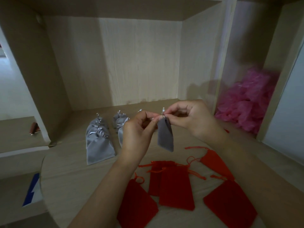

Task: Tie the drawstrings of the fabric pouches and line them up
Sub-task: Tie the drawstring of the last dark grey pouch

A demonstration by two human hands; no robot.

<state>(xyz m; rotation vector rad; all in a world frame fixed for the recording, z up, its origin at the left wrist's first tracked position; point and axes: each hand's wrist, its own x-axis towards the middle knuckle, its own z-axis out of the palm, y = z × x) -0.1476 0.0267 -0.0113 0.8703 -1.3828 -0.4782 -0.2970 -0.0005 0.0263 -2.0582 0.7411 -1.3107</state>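
Above the worktop (69,170), seen from the head camera, both hands pinched the silver drawstring (162,112) of a grey pouch (165,137), which hung free so the knot could be drawn. The left hand (138,129) and right hand (189,117) met at its mouth. Tied grey pouches (98,143) lay in rows behind; red pouches (176,188) waited nearer.

Matt, velvety grey cloth pouch (165,137) with a glossy silver drawstring (163,110), over a pale, smooth wood-grain desk (70,163). Soft-napped red cloth pouches (176,190) with matt cords lie along its near edge; a crinkled, sheer pink heap (246,104) fills the far right corner.
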